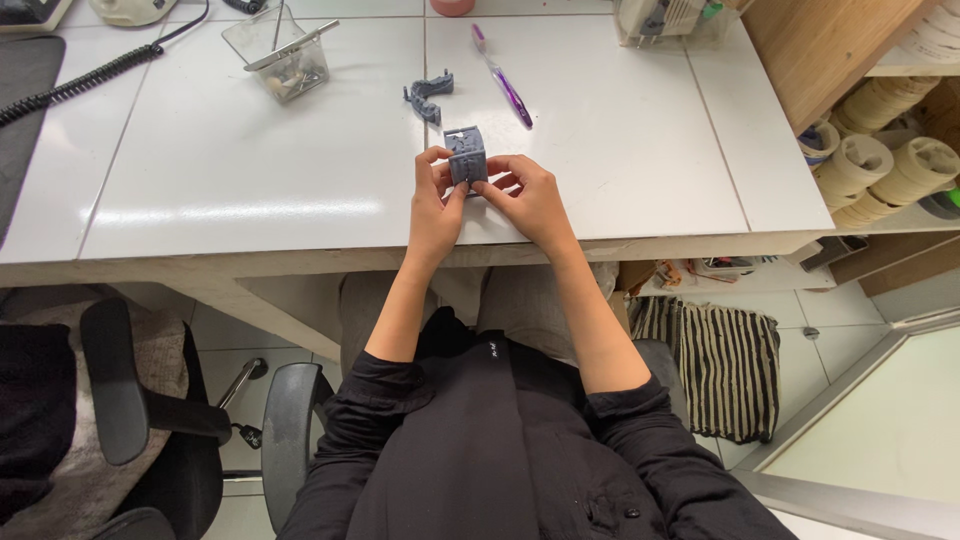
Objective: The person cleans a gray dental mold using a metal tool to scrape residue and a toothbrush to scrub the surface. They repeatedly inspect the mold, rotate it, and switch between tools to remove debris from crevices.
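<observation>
Grey block (466, 156), a small moulded piece with a ridged top face, sits close to the near edge of the white surface (230, 180), a little right of the middle, and both hands are on it. The left hand (435, 200) pinches its left side with thumb and forefinger, fingers drawn in narrow around the corner. The right hand (525, 198) closes on the right side the same way, fingertips curled onto the near face. Held from both flanks like that, the block looks steadied against the surface rather than lifted, though I cannot tell whether its base is touching down. Forearms come straight up over the near edge, so the wrists have the edge to lean on.

Just beyond the block, toward the far edge, lies a second grey part (428, 95), curved and clip-like, well within reach but apart from the hands. Beside it to the right a purple toothbrush (503, 80) lies at a slant. Off toward the far left corner stands a clear plastic tub (282, 58) with a metal tool resting across it, and a coiled black cable (75, 82) trails along that side.

Open room is generous: bare white surface stretches left of the hands and right as far as the right edge, where shelves of tape rolls (880, 160) begin.
</observation>
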